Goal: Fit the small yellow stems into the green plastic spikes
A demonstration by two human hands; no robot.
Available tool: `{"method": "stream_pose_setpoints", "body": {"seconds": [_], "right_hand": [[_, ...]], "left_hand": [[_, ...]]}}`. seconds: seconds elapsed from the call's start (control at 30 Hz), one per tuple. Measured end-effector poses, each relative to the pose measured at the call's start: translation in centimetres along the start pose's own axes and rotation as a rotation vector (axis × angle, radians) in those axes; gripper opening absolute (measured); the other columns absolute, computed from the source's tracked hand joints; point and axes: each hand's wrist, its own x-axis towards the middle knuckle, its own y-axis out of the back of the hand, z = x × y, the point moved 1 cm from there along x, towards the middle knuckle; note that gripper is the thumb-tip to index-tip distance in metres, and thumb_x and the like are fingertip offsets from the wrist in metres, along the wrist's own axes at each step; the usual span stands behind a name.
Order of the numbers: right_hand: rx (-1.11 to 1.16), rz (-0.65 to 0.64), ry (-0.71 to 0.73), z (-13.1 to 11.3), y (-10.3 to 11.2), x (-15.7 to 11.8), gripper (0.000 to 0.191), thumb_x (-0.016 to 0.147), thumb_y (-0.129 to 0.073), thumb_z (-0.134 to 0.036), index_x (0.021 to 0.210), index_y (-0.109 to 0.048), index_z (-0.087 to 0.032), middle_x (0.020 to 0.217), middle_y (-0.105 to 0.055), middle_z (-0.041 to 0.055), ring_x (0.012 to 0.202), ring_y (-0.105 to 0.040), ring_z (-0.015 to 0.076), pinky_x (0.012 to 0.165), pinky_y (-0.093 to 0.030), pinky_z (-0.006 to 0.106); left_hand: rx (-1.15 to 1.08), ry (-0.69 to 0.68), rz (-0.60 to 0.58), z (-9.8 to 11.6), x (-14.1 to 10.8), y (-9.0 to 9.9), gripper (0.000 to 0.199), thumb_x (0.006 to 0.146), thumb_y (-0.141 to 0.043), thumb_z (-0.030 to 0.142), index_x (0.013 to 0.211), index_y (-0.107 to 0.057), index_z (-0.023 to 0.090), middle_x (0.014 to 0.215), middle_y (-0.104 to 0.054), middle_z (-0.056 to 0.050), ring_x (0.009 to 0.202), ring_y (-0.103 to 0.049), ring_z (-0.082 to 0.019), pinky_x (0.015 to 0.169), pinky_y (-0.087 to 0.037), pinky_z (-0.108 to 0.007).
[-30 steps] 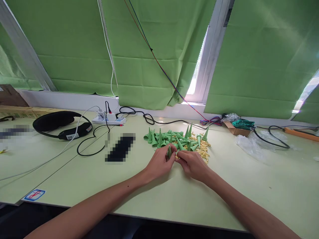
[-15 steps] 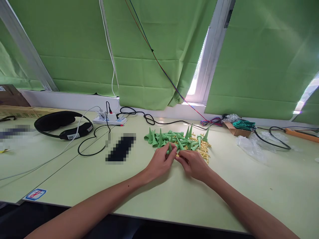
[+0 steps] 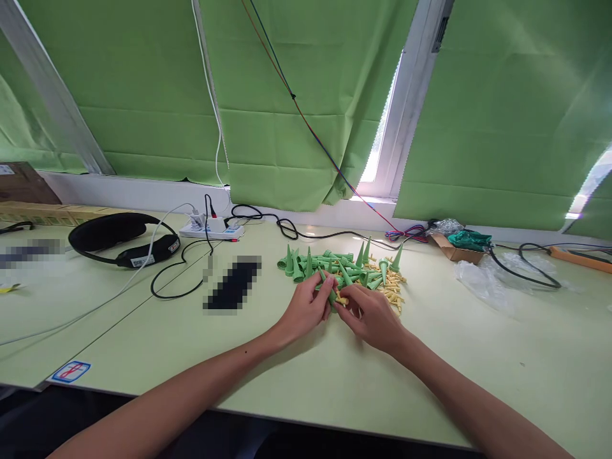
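My left hand (image 3: 308, 305) is closed around a green cone (image 3: 331, 298), whose tip leans to the upper left. Right beside it, my right hand (image 3: 370, 313) pinches a small yellow piece (image 3: 341, 299) close to the cone's lower end. Whether the piece touches the cone cannot be made out. Behind both hands lies a pile of green cones (image 3: 329, 260), several of them standing upright. Many small yellow pieces (image 3: 393, 290) are spread at the pile's right side.
Black headphones (image 3: 124, 241), a white power strip (image 3: 213, 231) and a pixelated dark object (image 3: 233, 284) are on the left. At the right are a small cardboard box (image 3: 458, 252), clear plastic bags (image 3: 488, 284) and black cables (image 3: 530, 271). Green blinds hang behind.
The green cone in my left hand has gone from nearly upright to tilted. My right hand's yellow piece now shows more clearly beside it. The view has shifted very slightly.
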Motion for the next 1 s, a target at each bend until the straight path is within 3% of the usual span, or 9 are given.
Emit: {"method": "stream_pose_setpoints", "body": {"seconds": [0.2, 0.47, 0.7, 1.0], "right_hand": [[-0.107, 0.055, 0.144, -0.7, -0.3, -0.2, 0.013, 0.093, -0.051, -0.021, 0.081, -0.053, -0.018, 0.066, -0.053, -0.0014, 0.052, -0.043, 0.0089, 0.049, -0.028, 0.023], [-0.166, 0.083, 0.226, -1.0, -1.0, -0.5, 0.016, 0.088, -0.051, -0.015, 0.073, -0.047, -0.019, 0.063, -0.047, -0.0032, 0.051, -0.036, 0.0086, 0.049, -0.023, 0.024], [-0.123, 0.058, 0.240, -1.1, -1.1, -0.7, 0.013, 0.084, -0.050, -0.010, 0.076, -0.045, -0.019, 0.066, -0.048, -0.0031, 0.053, -0.035, 0.0089, 0.049, -0.021, 0.024], [-0.081, 0.001, 0.235, -1.1, -1.0, -0.7, 0.013, 0.085, -0.048, -0.010, 0.077, -0.044, -0.019, 0.070, -0.048, -0.0022, 0.055, -0.036, 0.0089, 0.050, -0.023, 0.023]], "left_hand": [[-0.136, 0.033, -0.083, -0.3, 0.2, -0.1, 0.036, 0.097, -0.042, 0.051, 0.090, -0.053, 0.018, 0.050, -0.045, 0.007, 0.038, -0.042, -0.007, 0.037, -0.029, -0.018], [-0.129, 0.034, -0.116, -0.6, 0.1, -0.1, 0.037, 0.096, -0.044, 0.052, 0.091, -0.054, 0.016, 0.069, -0.054, 0.004, 0.038, -0.043, -0.004, 0.036, -0.032, -0.017], [-0.116, 0.055, -0.121, -0.6, 0.0, 0.0, 0.037, 0.096, -0.044, 0.052, 0.089, -0.053, 0.017, 0.057, -0.049, 0.006, 0.037, -0.042, -0.005, 0.036, -0.033, -0.017], [-0.095, 0.055, -0.120, -0.4, 0.0, 0.0, 0.036, 0.095, -0.045, 0.051, 0.087, -0.053, 0.017, 0.055, -0.048, 0.006, 0.036, -0.039, -0.005, 0.035, -0.031, -0.018]]}}
